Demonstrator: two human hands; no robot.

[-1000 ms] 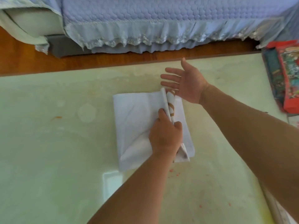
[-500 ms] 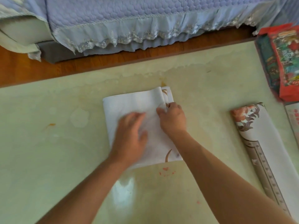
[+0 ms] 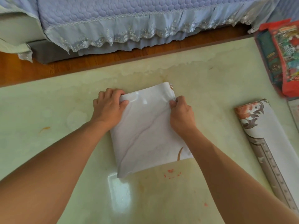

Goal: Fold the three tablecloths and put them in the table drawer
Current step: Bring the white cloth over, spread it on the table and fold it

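While lying on the table (image 3: 48, 159), the white tablecloth (image 3: 150, 135) is being gripped by the left hand (image 3: 108, 109) at 10 o'clock and pinched by the right hand (image 3: 182, 116) at 2 o'clock.

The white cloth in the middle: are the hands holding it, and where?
Yes. Both hands grip the folded white tablecloth at its far edge: the left hand at the left corner, the right hand pinching the right corner.

A white tablecloth (image 3: 150, 135), folded into a glossy, creased rectangle with a brown curl printed near one corner, lies flat mid-worktop. Well to its right lies a second folded tablecloth (image 3: 275, 136), white with a floral corner and grey patterned border.
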